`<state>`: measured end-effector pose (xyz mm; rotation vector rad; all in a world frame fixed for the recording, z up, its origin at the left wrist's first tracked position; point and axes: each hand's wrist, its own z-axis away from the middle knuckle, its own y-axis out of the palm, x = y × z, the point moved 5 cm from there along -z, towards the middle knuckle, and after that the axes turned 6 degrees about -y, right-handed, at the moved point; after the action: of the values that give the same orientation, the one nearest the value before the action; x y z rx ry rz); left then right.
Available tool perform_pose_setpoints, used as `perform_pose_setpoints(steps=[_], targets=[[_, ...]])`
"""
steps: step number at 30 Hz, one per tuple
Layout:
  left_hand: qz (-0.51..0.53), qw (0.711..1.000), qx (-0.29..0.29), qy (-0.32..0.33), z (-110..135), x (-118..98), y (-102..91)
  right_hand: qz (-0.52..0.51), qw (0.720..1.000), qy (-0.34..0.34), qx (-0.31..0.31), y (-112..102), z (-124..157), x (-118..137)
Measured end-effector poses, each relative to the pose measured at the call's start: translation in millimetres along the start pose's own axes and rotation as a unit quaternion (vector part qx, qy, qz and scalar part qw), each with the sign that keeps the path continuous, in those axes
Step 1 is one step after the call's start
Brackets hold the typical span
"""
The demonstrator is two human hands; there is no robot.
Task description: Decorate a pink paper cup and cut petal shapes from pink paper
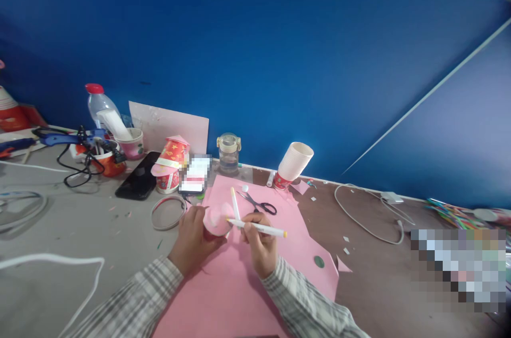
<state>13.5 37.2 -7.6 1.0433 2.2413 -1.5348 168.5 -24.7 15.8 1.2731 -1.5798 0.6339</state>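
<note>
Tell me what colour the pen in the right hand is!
The pen is white with yellow ends; it shows best in the head view.

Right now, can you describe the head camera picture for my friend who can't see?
A person's right hand points a yellow-tipped white marker at a pink-topped item held in the left hand, over pink paper. Beyond are scissors, and stacked paper cups near a blue wall.
</note>
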Motion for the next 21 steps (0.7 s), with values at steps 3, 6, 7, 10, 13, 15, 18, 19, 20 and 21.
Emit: perform_pose_setpoints(steps=[3, 6, 7, 10, 13, 15, 18, 19, 20, 21], targets=[[0.0, 1.0, 0.0, -0.001, 0.2, 0.8, 0.5, 0.012, 1.0, 0.0, 0.004, 0.1, 0.7, -2.0], [0.0, 1.0, -0.004, 0.002, 0.4, 1.1, 0.4, 0.023, 1.0, -0.006, 0.008, 0.2, 1.4, -3.6], [0.0, 1.0, -0.004, 0.003, 0.4, 1.0, 0.4, 0.023, 1.0, -0.006, 0.011, 0.5, 1.5, -3.9], [0.003, 1.0, -0.007, 0.006, 0.7, 0.7, 0.1, 0.014, 1.0, 0.0, 0.017, 1.3, 1.6, -3.7], [0.001, 1.0, -0.006, 0.001, 0.7, 0.7, 0.2, 0.015, 1.0, -0.001, 0.01, 0.9, 1.1, -1.0], [-0.003, 1.0, 0.0, -0.004, 0.4, 1.2, 0.8, 0.019, 1.0, -0.003, 0.007, 0.5, 1.0, 0.7], [-0.005, 1.0, 0.003, -0.004, 0.3, 1.8, 1.5, 0.014, 1.0, 0.001, 0.014, 1.1, 1.0, 0.7], [-0.004, 1.0, 0.002, -0.003, 0.4, 2.1, 1.7, 0.011, 1.0, 0.004, 0.013, 1.0, 0.7, 0.2], [-0.003, 1.0, 0.0, -0.002, 0.6, 2.6, 1.9, 0.005, 1.0, 0.006, 0.006, 0.2, 0.1, -0.4], [-0.002, 1.0, -0.001, -0.001, 0.9, 3.2, 2.1, -0.003, 1.0, 0.008, -0.005, -1.0, -0.9, -1.2]])
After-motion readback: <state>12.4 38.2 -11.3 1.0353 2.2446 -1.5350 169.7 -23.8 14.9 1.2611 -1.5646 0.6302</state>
